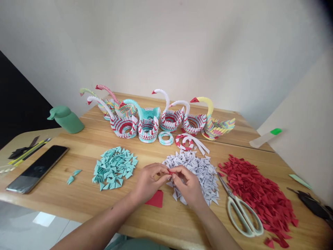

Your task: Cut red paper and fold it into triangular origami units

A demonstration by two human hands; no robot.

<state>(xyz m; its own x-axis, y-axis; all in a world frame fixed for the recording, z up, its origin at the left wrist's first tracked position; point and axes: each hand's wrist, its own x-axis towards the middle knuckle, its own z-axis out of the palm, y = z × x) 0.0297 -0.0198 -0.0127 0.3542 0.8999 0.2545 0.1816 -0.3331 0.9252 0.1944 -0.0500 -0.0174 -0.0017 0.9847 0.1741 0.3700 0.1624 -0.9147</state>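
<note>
Both hands meet at the middle of the wooden table. Between their fingertips is a small red paper piece, pinched from the left by my left hand and from the right by my right hand. The fingers cover most of it. Flat red paper lies under my left wrist. A pile of white folded triangles spreads behind and below my right hand. Teal folded triangles are heaped to the left, and a large heap of red ones lies to the right.
Several folded-paper swans stand along the back, with paper rings in front. Scissors lie beside the red heap. A phone and a green container are at left; a green-capped tube is at right.
</note>
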